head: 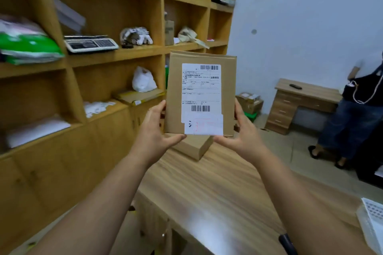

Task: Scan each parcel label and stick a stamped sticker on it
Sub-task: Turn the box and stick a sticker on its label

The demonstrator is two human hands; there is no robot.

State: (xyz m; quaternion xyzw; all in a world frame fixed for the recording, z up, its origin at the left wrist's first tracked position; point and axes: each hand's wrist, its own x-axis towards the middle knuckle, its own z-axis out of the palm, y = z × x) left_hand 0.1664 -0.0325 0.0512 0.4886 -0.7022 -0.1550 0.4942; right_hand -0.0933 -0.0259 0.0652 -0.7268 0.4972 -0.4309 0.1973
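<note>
Forearms reach out over wooden table (217,182). Left hand (154,130) and right hand (242,130) grasp cardboard parcel (176,93) by lower side edges, upright in air above table's far end. Shipping label (201,89) faces camera, print too small to read; white sticker (204,125) overlaps label's bottom (red stamp blurred). Second box (192,147) at table's far edge, mostly hidden behind parcel. Shelf compartments (116,56) hold weighing scale (91,44), white bag (143,79).

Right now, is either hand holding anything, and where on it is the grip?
Both hands hold one cardboard parcel upright: the left hand at its lower left edge, the right hand at its lower right edge.
</note>
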